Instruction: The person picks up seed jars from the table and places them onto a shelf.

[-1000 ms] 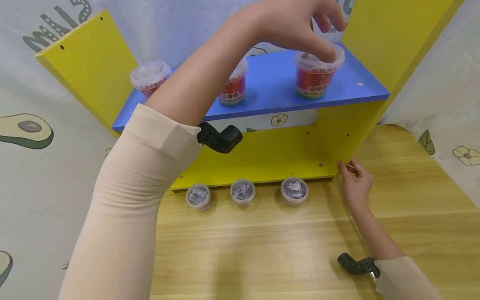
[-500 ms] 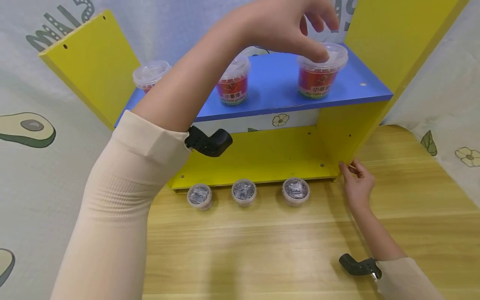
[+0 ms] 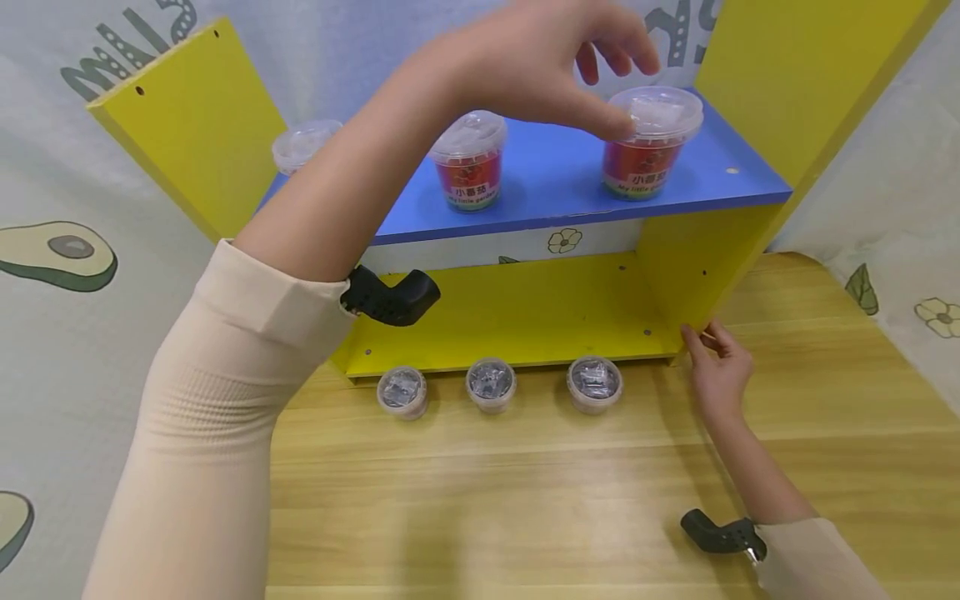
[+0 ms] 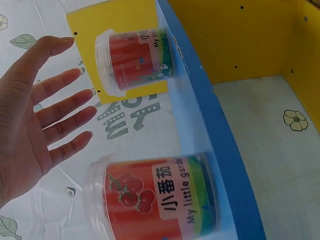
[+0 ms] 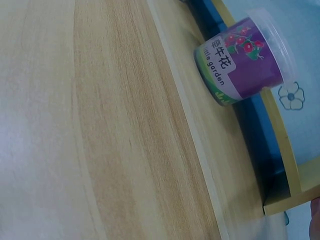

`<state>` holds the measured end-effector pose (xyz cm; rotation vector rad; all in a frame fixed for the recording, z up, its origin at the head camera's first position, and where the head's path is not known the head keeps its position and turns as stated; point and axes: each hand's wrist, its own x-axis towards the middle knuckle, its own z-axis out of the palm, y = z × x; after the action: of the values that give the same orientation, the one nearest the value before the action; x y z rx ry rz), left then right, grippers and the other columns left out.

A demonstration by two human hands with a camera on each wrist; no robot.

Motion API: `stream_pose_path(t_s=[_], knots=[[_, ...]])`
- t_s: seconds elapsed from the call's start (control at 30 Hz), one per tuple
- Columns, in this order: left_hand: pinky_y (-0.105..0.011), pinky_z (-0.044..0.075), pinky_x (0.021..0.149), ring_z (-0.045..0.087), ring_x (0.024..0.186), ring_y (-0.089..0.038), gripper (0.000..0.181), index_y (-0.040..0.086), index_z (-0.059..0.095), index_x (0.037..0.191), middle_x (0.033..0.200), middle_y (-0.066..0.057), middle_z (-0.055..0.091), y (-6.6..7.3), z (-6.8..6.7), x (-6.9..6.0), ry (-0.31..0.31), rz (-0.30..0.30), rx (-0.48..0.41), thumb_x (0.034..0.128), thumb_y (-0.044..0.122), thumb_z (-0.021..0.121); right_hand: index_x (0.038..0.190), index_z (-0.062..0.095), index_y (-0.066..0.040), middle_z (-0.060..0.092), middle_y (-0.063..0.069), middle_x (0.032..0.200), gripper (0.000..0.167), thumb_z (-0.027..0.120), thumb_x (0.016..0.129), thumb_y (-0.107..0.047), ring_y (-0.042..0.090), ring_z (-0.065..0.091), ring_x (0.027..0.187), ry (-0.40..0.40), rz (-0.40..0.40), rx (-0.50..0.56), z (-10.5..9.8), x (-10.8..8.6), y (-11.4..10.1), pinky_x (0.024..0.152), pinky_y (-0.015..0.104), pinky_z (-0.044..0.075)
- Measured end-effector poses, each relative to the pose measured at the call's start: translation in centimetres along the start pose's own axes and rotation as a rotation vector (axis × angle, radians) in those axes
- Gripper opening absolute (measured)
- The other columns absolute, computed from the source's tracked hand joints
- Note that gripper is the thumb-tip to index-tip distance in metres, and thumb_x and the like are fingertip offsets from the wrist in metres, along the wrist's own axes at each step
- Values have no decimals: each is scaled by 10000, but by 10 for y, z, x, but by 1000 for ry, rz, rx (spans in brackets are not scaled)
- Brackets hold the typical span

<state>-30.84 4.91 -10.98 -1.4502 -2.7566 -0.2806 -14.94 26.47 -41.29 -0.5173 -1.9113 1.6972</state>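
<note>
So my left grip (image 3: 558, 71) is relaxed, fingers spread, holding nothing, just off the right-hand red cup (image 3: 641, 167). Thumb overlaps its lid (image 3: 663, 108) from above, but the wrist view shows a gap. That cup's upright on the blue shelf (image 3: 547, 158), near the yellow side panel (image 3: 690, 258), well apart from the middle cup (image 3: 468, 179), probably so fingers fit around each. My right grip (image 3: 722, 367) pinches that panel low down, I reckon to keep everything steady. Three more cups (image 3: 491, 383) line the bench (image 3: 540, 500) out front, likely for easy reach.
</note>
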Motion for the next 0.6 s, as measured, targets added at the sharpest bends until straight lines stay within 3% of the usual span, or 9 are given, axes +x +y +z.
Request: stream_pose_path(t_s=[0.3, 0.6], knots=[[-237, 404, 962, 454, 1174, -74, 637, 350, 516, 1280, 1307, 134, 499, 9, 0, -34, -9, 36, 6, 717, 615, 653, 1127, 638, 35, 617, -236, 847, 309, 647, 833, -60, -23, 565, 749, -2, -15, 2, -1, 1, 0, 539, 65, 415], [-181, 376, 947, 473, 1130, -24, 585, 340, 528, 1269, 1276, 181, 515, 11, 4, -55, 20, 109, 1, 750, 592, 629, 1117, 643, 36, 621, -223, 845, 301, 649, 830, -54, -19, 564, 753, 3, 1, 20, -2, 2, 0, 551, 65, 420]])
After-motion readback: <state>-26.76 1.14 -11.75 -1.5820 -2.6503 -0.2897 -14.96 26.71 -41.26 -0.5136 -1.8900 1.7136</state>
